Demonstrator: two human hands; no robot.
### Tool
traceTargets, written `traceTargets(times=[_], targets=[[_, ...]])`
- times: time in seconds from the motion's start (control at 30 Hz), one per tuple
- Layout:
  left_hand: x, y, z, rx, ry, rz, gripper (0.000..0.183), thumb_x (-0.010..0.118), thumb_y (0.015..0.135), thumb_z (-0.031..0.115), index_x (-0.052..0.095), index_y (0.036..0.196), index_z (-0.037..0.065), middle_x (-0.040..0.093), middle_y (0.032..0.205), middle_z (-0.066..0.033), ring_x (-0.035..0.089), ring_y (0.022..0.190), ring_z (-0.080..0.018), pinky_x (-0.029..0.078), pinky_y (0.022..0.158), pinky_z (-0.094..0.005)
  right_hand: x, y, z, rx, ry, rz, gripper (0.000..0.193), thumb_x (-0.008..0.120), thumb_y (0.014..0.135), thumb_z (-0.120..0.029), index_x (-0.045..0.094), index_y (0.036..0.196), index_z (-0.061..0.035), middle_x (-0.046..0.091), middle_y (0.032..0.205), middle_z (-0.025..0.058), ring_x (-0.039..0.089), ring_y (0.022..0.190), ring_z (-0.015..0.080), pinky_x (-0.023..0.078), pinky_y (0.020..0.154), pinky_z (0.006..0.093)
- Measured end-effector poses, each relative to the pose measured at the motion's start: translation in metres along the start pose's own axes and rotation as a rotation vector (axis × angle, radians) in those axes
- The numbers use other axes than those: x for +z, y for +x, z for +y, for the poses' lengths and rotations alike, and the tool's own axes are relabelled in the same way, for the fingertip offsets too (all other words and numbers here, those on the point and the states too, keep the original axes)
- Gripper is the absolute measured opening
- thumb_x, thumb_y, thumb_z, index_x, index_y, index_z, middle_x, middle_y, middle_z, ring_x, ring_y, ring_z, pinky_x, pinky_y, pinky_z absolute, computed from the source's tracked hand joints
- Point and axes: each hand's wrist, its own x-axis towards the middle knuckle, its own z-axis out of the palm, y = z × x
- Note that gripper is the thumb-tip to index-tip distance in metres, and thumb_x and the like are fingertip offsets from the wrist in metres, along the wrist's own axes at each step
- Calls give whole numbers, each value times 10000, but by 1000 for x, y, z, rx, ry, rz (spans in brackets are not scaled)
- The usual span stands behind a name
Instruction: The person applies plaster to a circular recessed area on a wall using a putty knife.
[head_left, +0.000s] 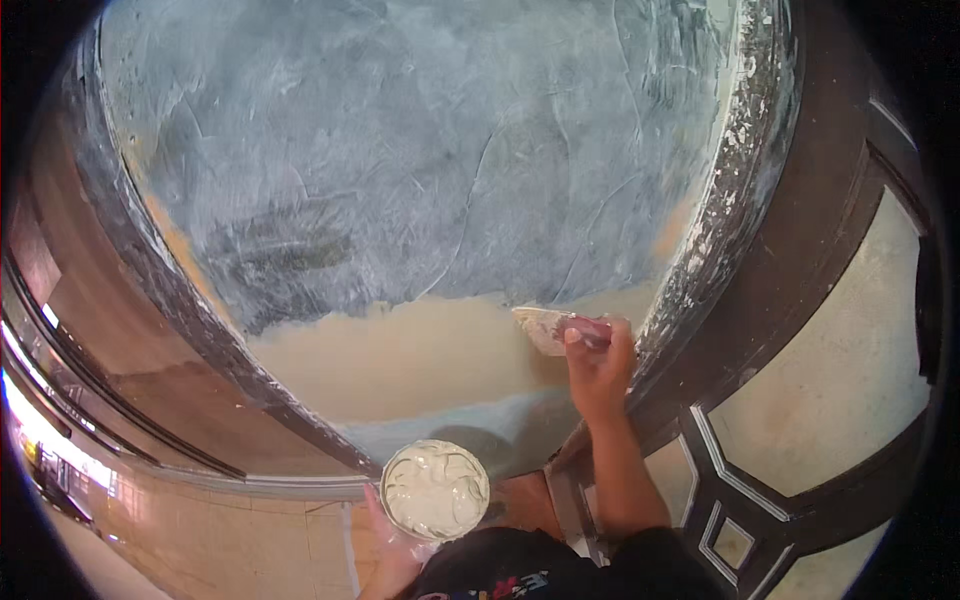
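Holding the tub of pale paste upright in my left hand, likely to avoid spills, I grip the scraper by its handle in my right hand, leaving its blade free at the wall.

Mottled blue-grey wall above smooth beige band, bordered right by dark, white-flecked edge strip. Brown wall surface left; glossy tan tiled floor below. Dark-framed, pale panelling right. Bright white light far left.

A head-worn fisheye looks down toward the nearby wall.
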Motion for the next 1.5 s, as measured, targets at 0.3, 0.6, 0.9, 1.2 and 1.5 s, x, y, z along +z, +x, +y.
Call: traceTargets(times=[0.3,0.6,0.9,1.2,1.5], targets=[[5,-9,-6,-9,-65,-39,817,300,928,706,347,1481,106,378,1505,-159,416,1337,-386,362,1088,-549,-12,52,-27,-432,-396,-187,195,682,824,-234,647,949,-88,623,875,48,578,863,255,336,816,427],[7,-14,-13,68,47,-10,810,288,941,692,340,1481,91,381,1499,-159,422,1336,-375,365,1094,-531,-15,64,-46,-539,-470,-417,197,684,834,-231,636,968,-95,611,867,63,572,876,257,335,826,421],[24,-22,-18,122,-9,42,796,273,946,677,356,1475,88,382,1501,-162,422,1332,-384,381,1073,-545,-16,49,-27,-461,-400,-482,213,671,846,-229,628,993,-82,642,947,59,573,906,254,327,878,417],[33,-14,-5,124,-57,-131,836,305,912,712,318,1500,117,360,1515,-167,403,1340,-408,360,1081,-581,-41,31,-60,-31,76,-481,342,729,828,-210,592,1073,-14,660,988,144,657,837,277,523,731,327],[52,-11,12,138,-91,-202,837,311,918,695,318,1497,91,351,1517,-188,404,1344,-402,348,1098,-556,-17,8,-98,99,38,-1131,445,750,801,-247,593,1183,-80,675,997,147,670,896,305,529,766,363]])
